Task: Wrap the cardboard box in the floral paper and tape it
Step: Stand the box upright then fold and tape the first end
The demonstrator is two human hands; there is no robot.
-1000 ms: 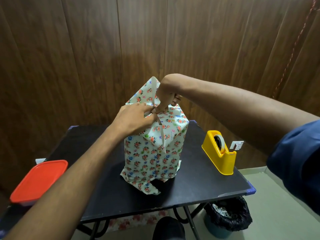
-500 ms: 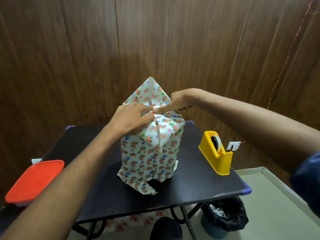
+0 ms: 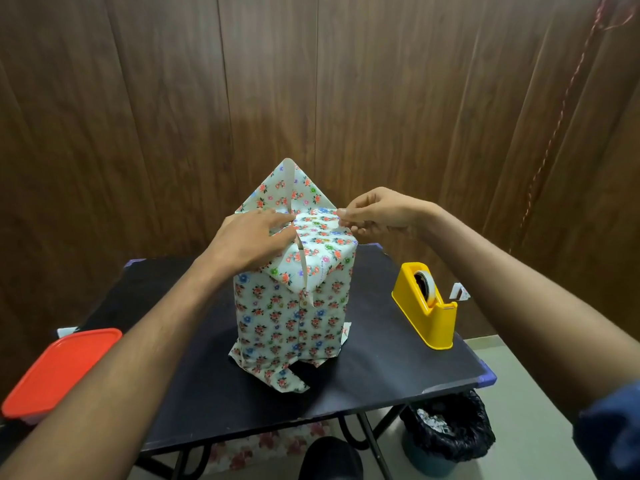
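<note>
The cardboard box stands upright in the middle of the black table (image 3: 194, 393), fully covered by the floral paper (image 3: 291, 320). On top, a triangular near flap is folded down over the front and a pointed far flap (image 3: 294, 188) sticks up. My left hand (image 3: 249, 240) lies flat on the top left, pressing the folded paper down. My right hand (image 3: 377, 211) pinches the paper's edge at the top right corner with thumb and fingertips. Loose paper splays out at the box's foot.
A yellow tape dispenser (image 3: 427, 308) with a tape roll stands on the table to the right of the box. A red-lidded container (image 3: 59, 370) sits at the left edge. A black-lined bin (image 3: 450, 431) is on the floor under the right corner. Wood panelling rises close behind.
My right hand has drawn away from the centre of the top to the right corner, creasing the paper there. The left hand has stayed pressing on the top.
</note>
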